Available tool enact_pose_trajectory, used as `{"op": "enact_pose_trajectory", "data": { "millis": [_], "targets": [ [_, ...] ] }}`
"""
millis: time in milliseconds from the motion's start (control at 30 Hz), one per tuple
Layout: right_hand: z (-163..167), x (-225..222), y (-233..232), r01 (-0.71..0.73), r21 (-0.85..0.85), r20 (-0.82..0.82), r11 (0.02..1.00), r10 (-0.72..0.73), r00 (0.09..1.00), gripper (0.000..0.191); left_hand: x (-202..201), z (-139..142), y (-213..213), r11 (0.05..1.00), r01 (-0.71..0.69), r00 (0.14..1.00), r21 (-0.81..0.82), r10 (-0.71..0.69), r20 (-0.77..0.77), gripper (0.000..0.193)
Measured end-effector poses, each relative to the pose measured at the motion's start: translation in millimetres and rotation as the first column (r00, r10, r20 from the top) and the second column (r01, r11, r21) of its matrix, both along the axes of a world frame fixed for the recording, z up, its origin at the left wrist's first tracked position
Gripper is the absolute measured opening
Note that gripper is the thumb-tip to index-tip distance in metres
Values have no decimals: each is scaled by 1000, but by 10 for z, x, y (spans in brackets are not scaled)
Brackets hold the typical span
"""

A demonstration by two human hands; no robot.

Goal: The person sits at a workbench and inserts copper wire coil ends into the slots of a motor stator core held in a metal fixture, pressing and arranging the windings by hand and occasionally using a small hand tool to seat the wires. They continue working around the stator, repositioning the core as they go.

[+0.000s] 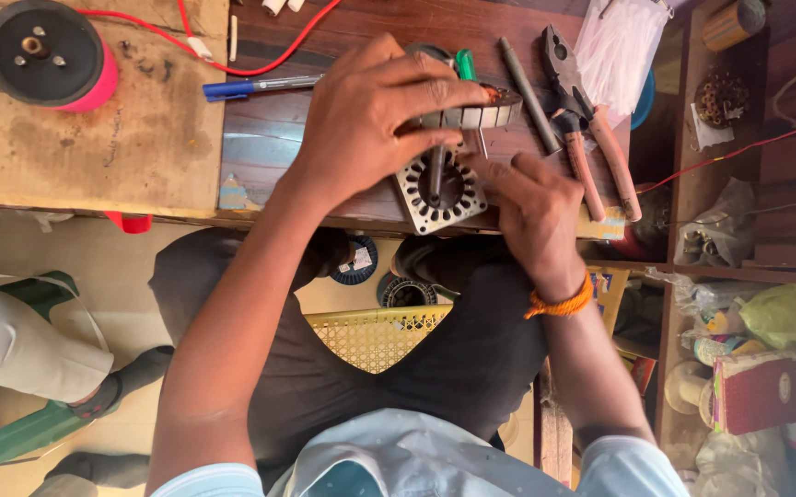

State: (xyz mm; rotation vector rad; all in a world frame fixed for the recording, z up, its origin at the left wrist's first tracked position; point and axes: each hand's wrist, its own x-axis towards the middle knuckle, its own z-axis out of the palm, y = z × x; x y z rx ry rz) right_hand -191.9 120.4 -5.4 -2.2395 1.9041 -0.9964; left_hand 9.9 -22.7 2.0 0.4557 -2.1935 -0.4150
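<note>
Pale blue shirt sleeves and dark trousers fill the bottom of the view, both forearms reaching up to a dark wooden bench [269, 138]. Left hand [370, 120] arches over a second metal ring [485, 112] at the bench's middle, fingers and thumb pressed around its rim. Right hand [531, 216], an orange thread at the wrist, pinches something small at the edge of a slotted stator core [439, 189] lying flat near the bench's front edge — what it pinches is hidden. That core sits close to the drop; a sideways push could likely tip it onto the lap. Fingertips near the slots risk a nick from sharp laminations. Pliers [591, 138], a grey rod [527, 81] and a blue pen [250, 86] lie beside the work — a red spool [48, 55] well apart.
</note>
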Motion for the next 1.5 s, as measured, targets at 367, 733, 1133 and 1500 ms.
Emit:
{"op": "enact_pose_trajectory", "data": {
  "millis": [367,733,1133,1500],
  "targets": [
    [64,-88,-149,60,-97,-44,993,-64,997,42,-182,-326,-27,986,-156,986,61,159,-52,53],
    [387,-155,-14,73,50,198,996,-82,977,8,-135,-284,99,988,-84,973,131,110,-205,68],
    [884,93,-247,37,182,335,983,-97,937,5,-131,-230,190,967,-72,979,243,116,-171,97],
    [980,34,-727,26,60,197,998,-37,980,12,-121,-134,176,973,-167,985,158,170,-9,108]
  ]
}}
